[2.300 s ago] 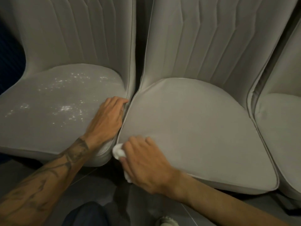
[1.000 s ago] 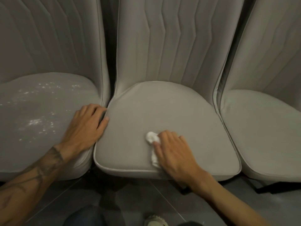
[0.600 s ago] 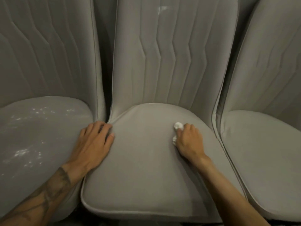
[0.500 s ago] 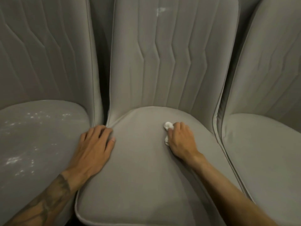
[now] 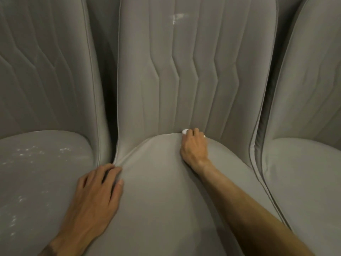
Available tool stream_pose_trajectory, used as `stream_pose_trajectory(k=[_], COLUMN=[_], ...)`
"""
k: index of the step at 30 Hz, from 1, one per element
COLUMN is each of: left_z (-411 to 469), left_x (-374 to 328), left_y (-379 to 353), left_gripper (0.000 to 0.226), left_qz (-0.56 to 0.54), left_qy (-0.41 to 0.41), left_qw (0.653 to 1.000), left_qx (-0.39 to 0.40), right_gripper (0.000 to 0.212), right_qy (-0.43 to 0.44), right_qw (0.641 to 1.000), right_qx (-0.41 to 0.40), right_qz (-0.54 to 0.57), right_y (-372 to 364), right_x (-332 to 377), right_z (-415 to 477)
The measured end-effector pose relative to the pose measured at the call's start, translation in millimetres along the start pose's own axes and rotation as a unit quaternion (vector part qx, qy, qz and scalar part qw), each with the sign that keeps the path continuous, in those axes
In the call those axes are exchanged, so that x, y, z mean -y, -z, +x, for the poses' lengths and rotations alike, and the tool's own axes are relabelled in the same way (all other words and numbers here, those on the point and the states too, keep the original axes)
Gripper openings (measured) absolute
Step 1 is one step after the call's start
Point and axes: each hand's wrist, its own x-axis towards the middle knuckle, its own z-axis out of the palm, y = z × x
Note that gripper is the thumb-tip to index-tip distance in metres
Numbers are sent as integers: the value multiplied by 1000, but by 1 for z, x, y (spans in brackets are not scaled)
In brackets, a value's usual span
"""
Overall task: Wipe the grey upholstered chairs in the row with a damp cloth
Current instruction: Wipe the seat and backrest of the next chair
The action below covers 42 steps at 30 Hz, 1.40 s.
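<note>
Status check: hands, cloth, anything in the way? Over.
Left hand flat at middle seat left edge. Right hand grips cloth at seat's back crease. Nothing in the way; white smear high on backrest.

Three grey seats in a row. The middle seat (image 5: 166,209) has both hands on it. The left hand (image 5: 94,196) lies flat at its 9 o'clock edge, partly over onto the left seat (image 5: 36,182). The right hand (image 5: 193,146) is at 12 o'clock, holding a small white cloth (image 5: 185,131) down at the back edge. White specks (image 5: 36,152) are scattered over the left seat. The right seat (image 5: 304,172) is at 3 o'clock.
</note>
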Motion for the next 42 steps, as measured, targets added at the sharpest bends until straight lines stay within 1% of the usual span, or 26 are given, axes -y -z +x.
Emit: stream_pose_trajectory(k=[2,3,5,6,7,9,11,13,15,17,19,21,22,24,26,28,29,30,32,33,34,35,37,39,41,42], left_z=[-2,-3,-2,-2,-2,-3,-1,0,1,1,1,4,7,8,7,5,4,4,5,6,7,7,6,5,4,4], left_x=[-1,-2,-3,-3,-1,0,0,1,3,7,5,1,-2,-7,-10,-10,-9,-9,-9,-11,-13,-13,-12,-11,-11,-11], left_y=[2,2,2,1,-1,-3,-5,-7,-7,-8,-7,-6,-6,-7,-9,-13,-15,-17,-18,-18,-18,-18,-19,-19,-20,-20], left_gripper=[51,51,52,53,53,53,52,51,50,50,48,40,35,29,28,26,26,27,30,30,29,28,27,27,26,25], left_qz=[0,0,-2,-4,-3,2,3,2,-2,-1,-8,2,6,2,-4,-8,-10,-12,-10,-8,-9,-11,-11,-16,-15,-16], left_qy=[1,1,3,5,6,4,4,-4,-15,-19,-15,-19,-15,0,4,4,5,9,21,23,23,23,19,17,14,12], left_qw=[1000,1000,1000,1000,1000,1000,999,999,999,999,999,998,998,997,995,993,993,992,992,992,991,991,991,989,990,990], left_qx=[4,3,-2,-5,-9,-20,-43,-54,-50,-40,-38,-56,-63,-77,-102,-118,-121,-123,-124,-125,-129,-131,-136,-143,-143,-143], right_gripper=[33,34,31,29,30,33,31,30,34,38,38,35,35,35,33,29,28,29,33,33,31,29,28,25,23,25], right_qy=[49,44,-3,-16,-8,32,72,107,132,109,59,22,18,41,93,148,173,180,133,103,83,81,139,203,226,215], right_qw=[998,998,1000,1000,1000,999,996,993,991,993,998,1000,1000,999,994,985,981,978,985,990,993,994,986,973,965,968], right_qx=[28,35,14,1,-4,-3,-6,14,29,41,31,16,13,16,-2,23,43,58,73,64,51,48,51,46,59,69], right_qz=[-24,-33,-19,-10,-2,21,53,45,24,5,3,-12,-14,11,57,82,82,87,84,73,65,64,73,97,118,113], right_y=[2,3,1,-1,-4,-12,-15,-10,-4,-1,1,-2,-5,-11,-19,-12,-8,-4,0,-1,-3,-5,-9,-10,-6,-3], right_x=[-16,-25,-30,-23,-10,17,35,37,22,-4,-22,-16,-3,33,65,68,58,46,25,22,29,44,76,84,70,63], right_z=[0,-2,-1,-1,1,3,4,10,10,9,6,9,14,14,5,2,5,9,17,19,18,15,4,-5,-1,3])
